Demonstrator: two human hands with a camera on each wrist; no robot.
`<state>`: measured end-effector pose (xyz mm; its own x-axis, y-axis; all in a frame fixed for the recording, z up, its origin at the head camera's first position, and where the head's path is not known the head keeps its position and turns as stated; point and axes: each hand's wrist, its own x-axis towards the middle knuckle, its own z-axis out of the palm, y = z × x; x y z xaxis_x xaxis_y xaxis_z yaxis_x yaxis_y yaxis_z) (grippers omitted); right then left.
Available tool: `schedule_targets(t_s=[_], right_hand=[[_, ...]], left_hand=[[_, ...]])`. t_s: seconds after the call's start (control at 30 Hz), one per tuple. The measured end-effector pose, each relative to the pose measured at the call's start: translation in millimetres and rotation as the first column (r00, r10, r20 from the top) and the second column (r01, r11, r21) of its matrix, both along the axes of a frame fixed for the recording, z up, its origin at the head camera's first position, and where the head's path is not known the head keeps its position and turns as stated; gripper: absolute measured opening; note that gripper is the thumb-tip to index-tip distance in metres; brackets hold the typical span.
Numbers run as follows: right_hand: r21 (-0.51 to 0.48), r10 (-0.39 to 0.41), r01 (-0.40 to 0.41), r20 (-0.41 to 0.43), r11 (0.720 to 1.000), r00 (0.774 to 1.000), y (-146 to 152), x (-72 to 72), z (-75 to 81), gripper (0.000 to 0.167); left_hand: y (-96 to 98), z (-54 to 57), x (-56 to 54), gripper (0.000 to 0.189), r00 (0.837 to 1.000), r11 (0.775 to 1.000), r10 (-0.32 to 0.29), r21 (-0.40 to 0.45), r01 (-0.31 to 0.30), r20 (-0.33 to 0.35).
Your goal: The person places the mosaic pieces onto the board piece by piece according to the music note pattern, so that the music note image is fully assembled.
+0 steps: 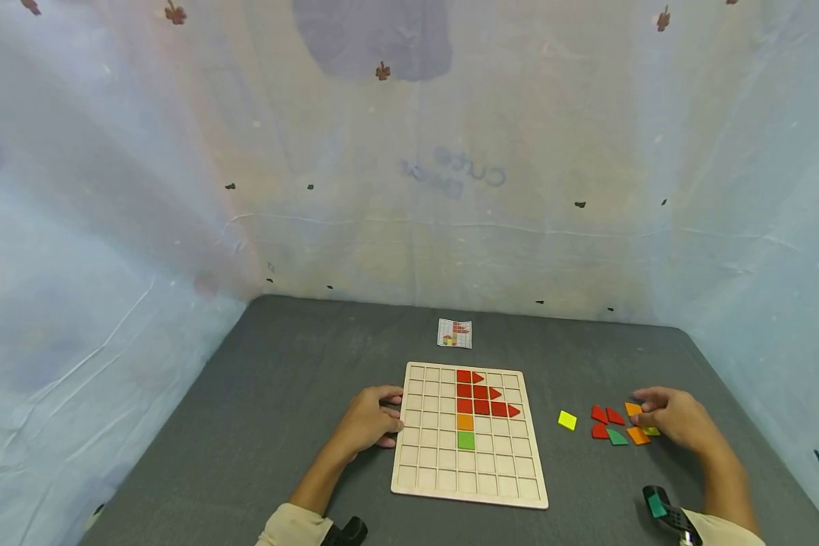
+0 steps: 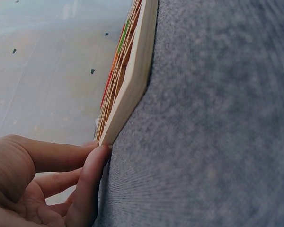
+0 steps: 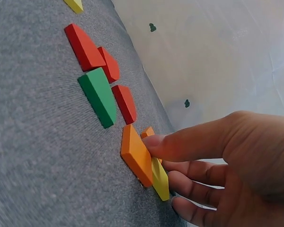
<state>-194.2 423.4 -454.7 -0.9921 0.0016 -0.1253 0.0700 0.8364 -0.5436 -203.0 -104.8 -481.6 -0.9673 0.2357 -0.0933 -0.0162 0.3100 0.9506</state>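
Note:
A light wooden grid board [image 1: 426,459] lies on the dark table, with red square and pointed tiles [image 1: 481,407], an orange square [image 1: 465,422] and a green square [image 1: 465,440] set in its cells. My left hand [image 1: 367,418] is at the board's left edge; in the left wrist view, finger and thumb tips meet on the wooden edge [image 2: 132,85]. Over the loose tiles at right is my right hand [image 1: 679,417], fingers spread apart. Its thumb [image 3: 168,144] overlaps the far orange tile [image 3: 147,132], beside a nearer orange tile [image 3: 136,156] and a yellow tile [image 3: 160,182].
Behind the board lies a small printed pattern card [image 1: 454,334]. Red tiles [image 1: 599,414], a green tile [image 1: 616,437] and a separate yellow tile [image 1: 567,420] lie between the board and my right hand. A pale curtain [image 1: 409,258] surrounds the table's back and sides.

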Motion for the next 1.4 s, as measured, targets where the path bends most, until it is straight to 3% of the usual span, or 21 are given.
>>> schedule_targets(t_s=[0.2,0.6,0.83,1.0,1.4], right_hand=[[-0.018,0.012,-0.012,0.019,1.000,1.000,-2,0.4,0.5,0.034],[0.077,0.008,-0.007,-0.020,0.997,1.000,-2,-3.0,-1.1,0.030],[0.078,-0.011,0.014,-0.040,0.997,0.999,-6,-2.6,6.1,0.041],[0.056,-0.002,0.004,-0.049,0.998,0.999,-18,-3.3,12.3,0.047],[0.004,0.081,-0.082,-0.121,0.997,0.989,-64,-8.3,16.3,0.038]], left_hand=[[-0.4,-0.8,-0.7,0.062,1.000,1.000,-0.004,0.003,0.004,-0.001],[-0.5,-2.5,-0.7,0.062,1.000,1.000,-0.005,-0.005,0.005,-0.024],[-0.6,-2.2,-1.5,0.062,1.000,1.000,-0.005,0.002,0.005,-0.014],[-0.9,-2.9,-1.8,0.062,1.000,1.000,0.002,0.004,-0.002,-0.012],[-0.8,-2.4,-1.9,0.061,1.000,1.000,0.000,-0.003,-0.001,-0.013]])
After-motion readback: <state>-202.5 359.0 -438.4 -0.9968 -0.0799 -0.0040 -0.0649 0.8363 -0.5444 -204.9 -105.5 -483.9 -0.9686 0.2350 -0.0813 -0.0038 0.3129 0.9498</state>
